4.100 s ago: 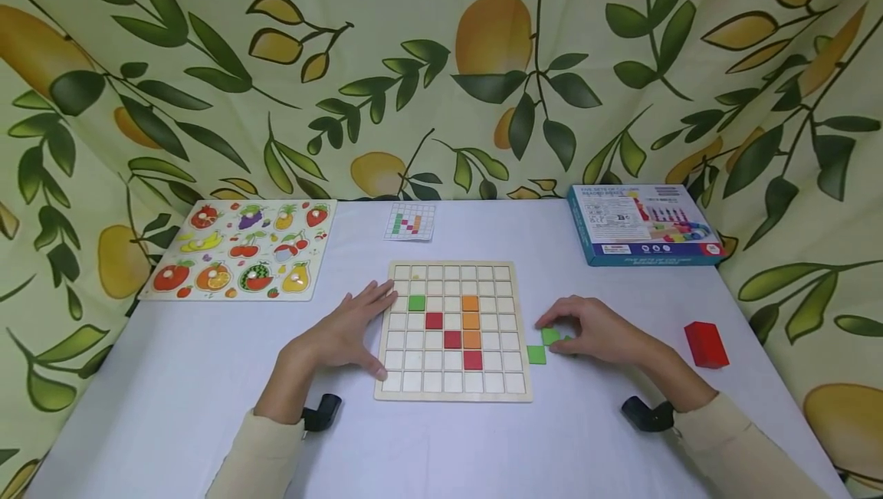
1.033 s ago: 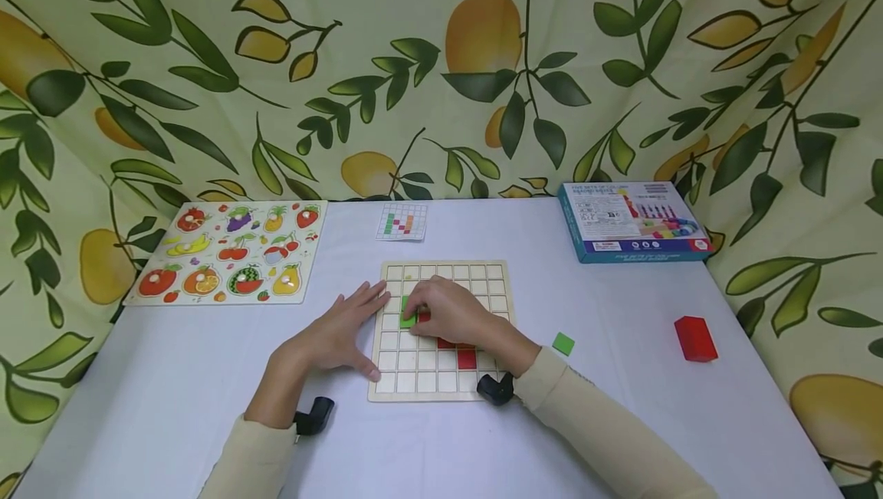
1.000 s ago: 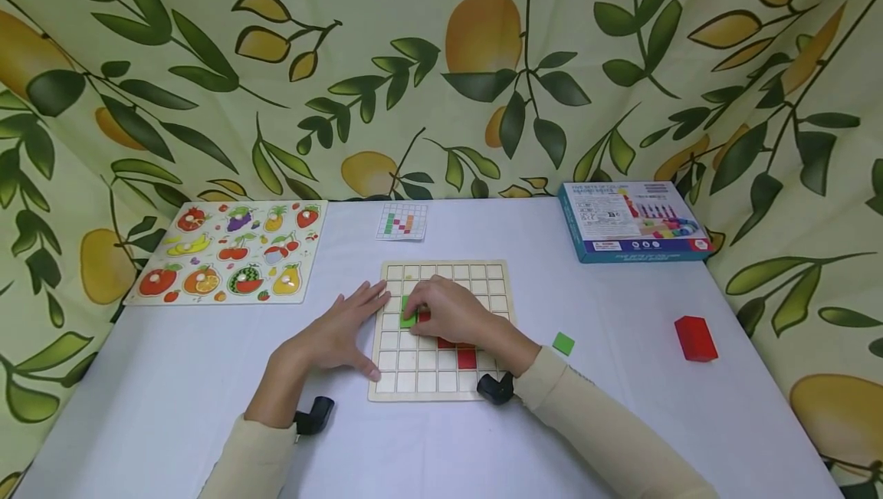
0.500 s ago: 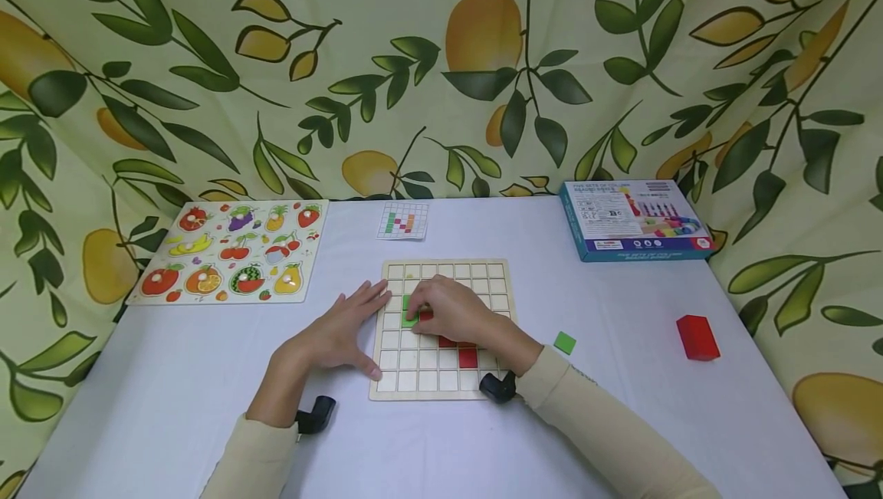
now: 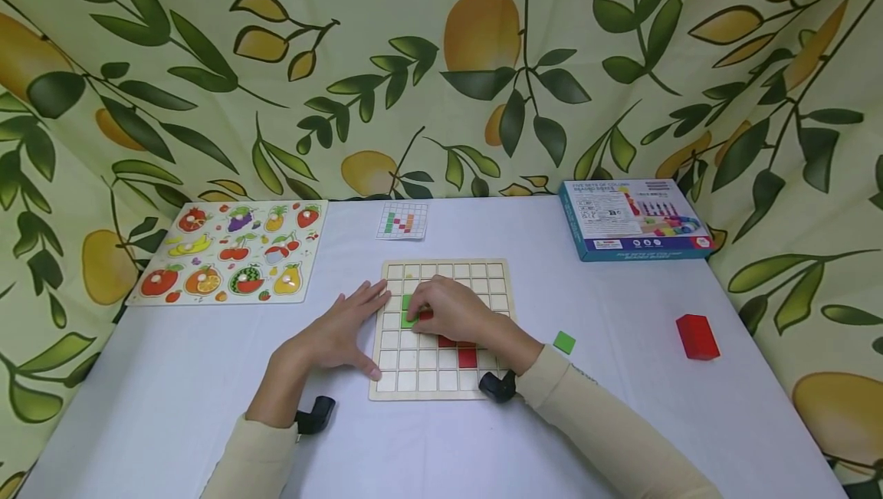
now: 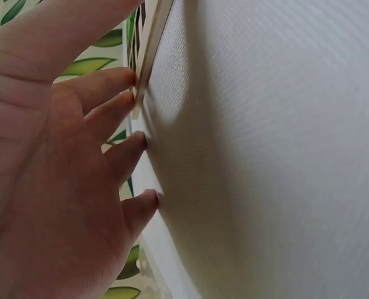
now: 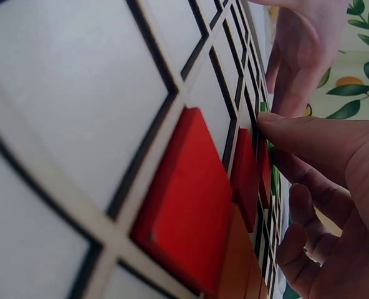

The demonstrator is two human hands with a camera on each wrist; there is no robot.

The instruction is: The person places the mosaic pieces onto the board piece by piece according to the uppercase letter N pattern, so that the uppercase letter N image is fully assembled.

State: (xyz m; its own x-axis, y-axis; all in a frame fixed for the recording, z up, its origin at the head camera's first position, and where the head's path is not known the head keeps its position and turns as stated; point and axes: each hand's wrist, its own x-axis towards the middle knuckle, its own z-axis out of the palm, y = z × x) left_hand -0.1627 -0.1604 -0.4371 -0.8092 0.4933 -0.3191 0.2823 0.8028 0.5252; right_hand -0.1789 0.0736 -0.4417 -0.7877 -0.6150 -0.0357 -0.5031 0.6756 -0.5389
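My right hand [image 5: 457,313] reaches over the wooden grid board [image 5: 408,382], thumb and index finger pinching a green square tile [image 5: 408,320] at a cell near the board's left side. Directly above it, another green tile [image 5: 406,302] sits in its cell. Red tiles [image 7: 191,205] step diagonally down to the right; orange tiles [image 7: 234,255] are mostly hidden under my right hand in the head view. With fingers spread, my left hand [image 5: 336,335] rests at the board's left edge, thumb touching the lower corner. One loose green tile [image 5: 564,343] lies right of the board.
A small pattern card [image 5: 402,221] lies behind the board. The fruit puzzle board [image 5: 234,254] is at the back left, and a blue box [image 5: 636,221] at the back right. A red block [image 5: 697,337] stands far right. A leaf-print curtain [image 5: 414,62] hangs behind the table.
My right hand has moved left from the loose green tiles onto the board, bringing a green tile below the first one. Over the last second it barely moves. My left hand stays put.
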